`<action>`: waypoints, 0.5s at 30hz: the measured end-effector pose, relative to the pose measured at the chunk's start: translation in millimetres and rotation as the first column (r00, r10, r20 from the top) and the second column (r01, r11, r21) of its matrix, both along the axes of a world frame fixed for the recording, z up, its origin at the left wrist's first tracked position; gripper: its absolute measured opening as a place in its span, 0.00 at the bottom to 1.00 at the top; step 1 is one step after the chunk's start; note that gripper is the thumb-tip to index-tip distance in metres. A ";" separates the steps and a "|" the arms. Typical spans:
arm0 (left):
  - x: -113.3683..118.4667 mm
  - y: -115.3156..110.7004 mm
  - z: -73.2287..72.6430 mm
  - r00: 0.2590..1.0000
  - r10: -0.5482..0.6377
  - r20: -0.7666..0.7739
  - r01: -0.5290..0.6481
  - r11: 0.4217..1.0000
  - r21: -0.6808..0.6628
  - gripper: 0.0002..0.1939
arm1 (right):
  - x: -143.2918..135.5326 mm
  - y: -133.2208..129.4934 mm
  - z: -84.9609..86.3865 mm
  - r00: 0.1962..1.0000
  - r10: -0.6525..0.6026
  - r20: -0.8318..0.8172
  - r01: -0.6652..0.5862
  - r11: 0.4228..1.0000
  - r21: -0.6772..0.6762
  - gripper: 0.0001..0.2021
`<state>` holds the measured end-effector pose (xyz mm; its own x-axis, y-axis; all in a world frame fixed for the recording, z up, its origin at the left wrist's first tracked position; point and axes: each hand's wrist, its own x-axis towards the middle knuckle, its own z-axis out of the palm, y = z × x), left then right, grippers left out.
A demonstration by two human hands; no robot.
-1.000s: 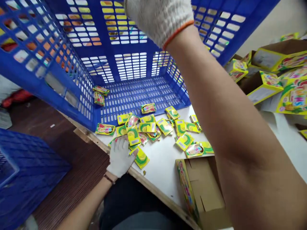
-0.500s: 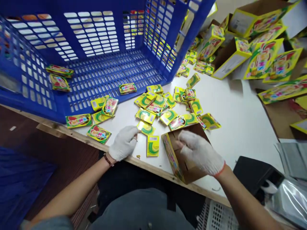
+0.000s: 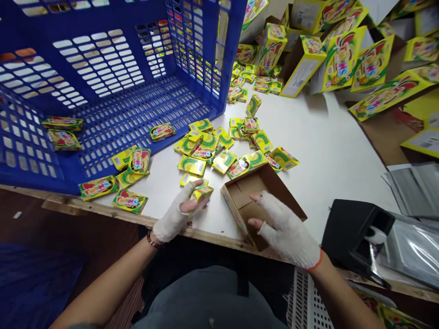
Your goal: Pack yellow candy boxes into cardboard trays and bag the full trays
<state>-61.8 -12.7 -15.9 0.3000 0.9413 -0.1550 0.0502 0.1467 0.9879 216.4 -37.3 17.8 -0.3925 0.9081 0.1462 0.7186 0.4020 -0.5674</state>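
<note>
Between the thumb and fingers of my gloved left hand [image 3: 180,212] is a small yellow-green candy box [image 3: 201,194], held just over the white table near its front edge. My gloved right hand [image 3: 283,228] is over the open cardboard display box [image 3: 240,194], thumb and fingers apart with nothing between them. That box lies open side up, its brown inside showing; the part under my right hand is hidden. A loose pile of the same small boxes [image 3: 206,148] lies just beyond both hands. Another small box [image 3: 130,201] lies left of my left hand.
A large blue plastic crate [image 3: 113,107] lies on its side at left with a few small boxes inside. Empty display boxes [image 3: 305,64] crowd the back right. A black tape dispenser [image 3: 351,237] and clear plastic bags [image 3: 414,246] are at right.
My left hand has picked up a small candy box from the table by the front edge. My right hand's fingers have spread over the display box. The view has shifted to the right.
</note>
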 end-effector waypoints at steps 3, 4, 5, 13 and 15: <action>16.0 -5.3 19.9 0.948 -0.072 0.309 0.150 0.960 -0.237 0.39 | -25.8 16.7 9.6 0.986 0.089 -0.143 -0.070 0.989 0.129 0.24; 22.9 -5.3 22.8 0.939 -0.107 0.328 0.192 0.952 -0.240 0.38 | -35.0 21.5 13.8 0.982 0.126 -0.143 -0.111 0.988 0.108 0.21; 29.2 -3.7 23.5 0.942 -0.122 0.313 0.193 0.959 -0.207 0.37 | -42.0 25.6 17.6 0.980 0.146 -0.134 -0.138 0.988 0.068 0.17; 55.0 50.2 -6.3 0.832 0.228 -0.506 0.004 0.909 0.417 0.15 | 10.0 43.4 -8.6 0.980 -0.201 0.006 0.188 0.906 -0.378 0.04; 60.3 48.7 -9.2 0.744 0.142 -0.653 0.157 0.913 0.377 0.10 | 20.6 49.9 -25.0 0.980 -0.156 0.126 0.197 0.863 -0.465 0.06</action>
